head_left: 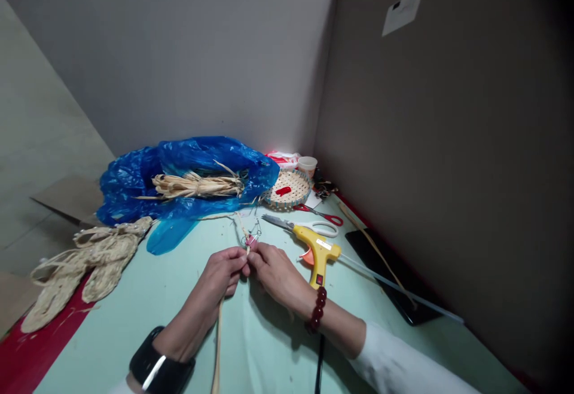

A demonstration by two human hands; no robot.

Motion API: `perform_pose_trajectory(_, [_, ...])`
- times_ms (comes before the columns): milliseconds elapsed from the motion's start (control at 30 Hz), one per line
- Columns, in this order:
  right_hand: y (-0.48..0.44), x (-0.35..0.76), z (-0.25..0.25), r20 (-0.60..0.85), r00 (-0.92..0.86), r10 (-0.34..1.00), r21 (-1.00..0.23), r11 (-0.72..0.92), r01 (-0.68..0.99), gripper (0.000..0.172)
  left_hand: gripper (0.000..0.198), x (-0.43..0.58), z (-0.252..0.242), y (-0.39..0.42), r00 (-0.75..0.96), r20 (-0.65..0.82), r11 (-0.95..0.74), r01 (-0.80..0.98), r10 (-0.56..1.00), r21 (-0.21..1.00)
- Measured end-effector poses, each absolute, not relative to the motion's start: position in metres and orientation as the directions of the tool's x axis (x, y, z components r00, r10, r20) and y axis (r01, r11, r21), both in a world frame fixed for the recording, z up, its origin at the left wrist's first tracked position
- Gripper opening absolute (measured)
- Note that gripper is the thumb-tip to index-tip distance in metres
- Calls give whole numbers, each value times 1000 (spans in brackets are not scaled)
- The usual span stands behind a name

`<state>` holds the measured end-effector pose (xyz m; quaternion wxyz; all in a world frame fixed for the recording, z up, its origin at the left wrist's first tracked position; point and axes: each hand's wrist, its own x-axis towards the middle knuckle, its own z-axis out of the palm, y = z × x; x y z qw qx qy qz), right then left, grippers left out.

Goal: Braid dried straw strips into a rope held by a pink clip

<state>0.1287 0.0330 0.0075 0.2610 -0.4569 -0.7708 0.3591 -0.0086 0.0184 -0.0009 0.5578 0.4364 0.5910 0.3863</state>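
My left hand (219,275) and my right hand (278,274) meet over the middle of the table, fingertips pinched close together. Between them is a pale straw strand (217,349), whose long tail hangs from under my left hand toward the front edge. Just beyond the fingertips sits a small pink piece (252,241) with thin wire loops around it; its exact kind is too small to tell. Right of my right hand lies a yellow glue gun (318,250) with a long clear glue stick in its back. My fingers partly hide the pinched spot.
Behind my hands, a blue plastic bag (215,149) holds a straw bundle (197,185). A round woven basket (289,189), red-handled scissors (332,219) and white-handled scissors (325,228) lie at the back. Woven sandals (96,256) are at left, a black tablet-like slab (403,292) at right.
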Motion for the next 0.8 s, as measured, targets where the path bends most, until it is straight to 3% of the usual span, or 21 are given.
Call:
perform_pose_trajectory(267, [30,132,0,111,-319,941,-812,271,517,31,23,-8,-7,16,-24,-198,196,312,980,930])
perform_pose_trajectory(467, [31,134,0,127,-254,959,-828,243,505,29,23,-18,2,16,-12,-96,89,520,995,849])
perform_pose_trajectory(800, [34,137,-8,38,-298,954,-951,126,282,27,28,5,12,-9,-35,21,12,737,999,675])
